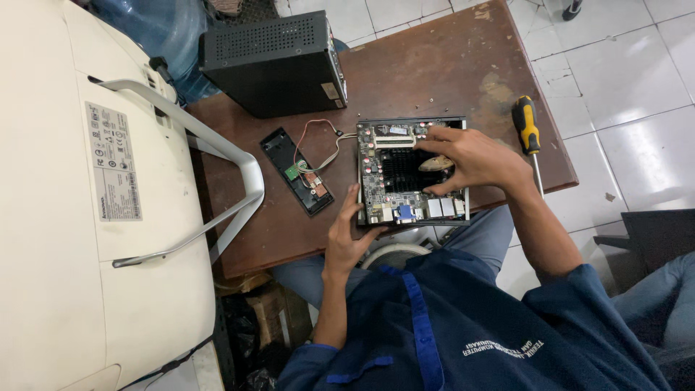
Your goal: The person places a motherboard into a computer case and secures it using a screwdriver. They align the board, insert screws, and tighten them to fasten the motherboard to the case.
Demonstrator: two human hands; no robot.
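Nearest, one left hand (346,233), fingers spread and loose, thumb and fingertips pressed against the near left corner of an open black tray-like case (413,217), not closed around it. Inside the case, one green circuit board (376,174) with a black finned heat sink (402,171) at its middle and a row of ports along the near edge. Just beyond, one right hand (470,161) lying over the board, fingers arched with tips pressing down on it, a small brownish thing under the palm, too hidden to tell what; not clenched. Case resting near the front edge of the brown wooden surface (449,65).

Left of the case, one narrow black panel (297,172) lying flat, joined to the board by thin coloured wires (318,141). Right of the hand, one screwdriver (528,134) with a yellow-and-black handle, close beside the case but apart from it. Farther back, one black perforated box (275,61) standing closed on the surface. At far left, one large white monitor back (65,217) with a silver stand.
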